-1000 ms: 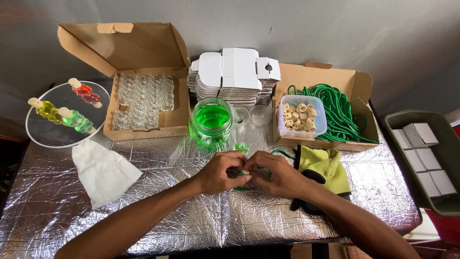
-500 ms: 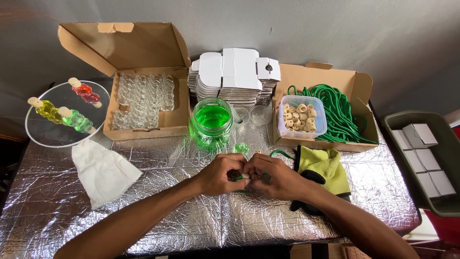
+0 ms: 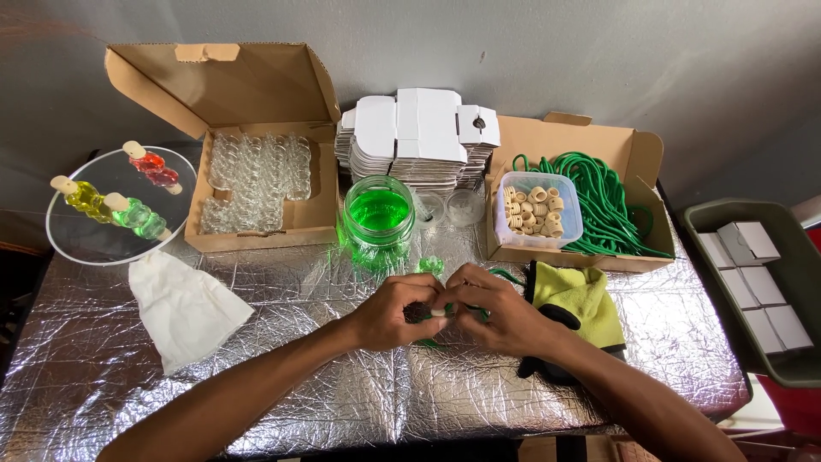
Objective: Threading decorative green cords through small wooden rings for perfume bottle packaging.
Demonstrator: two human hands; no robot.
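Hands, left hand (image 3: 389,310) and right hand (image 3: 505,315), pinch one small green bottle (image 3: 438,310); three filled bottles (image 3: 128,192) rest aside.

1. A small pale stopper (image 3: 438,312) sits between the fingertips of the left hand (image 3: 389,312) and the right hand (image 3: 505,316); only its light end shows.
2. A green cord (image 3: 506,275) comes out above the right fingers and curves away from them; another bit of it shows just under the left fingers.
3. The rest is hidden behind the fingers.
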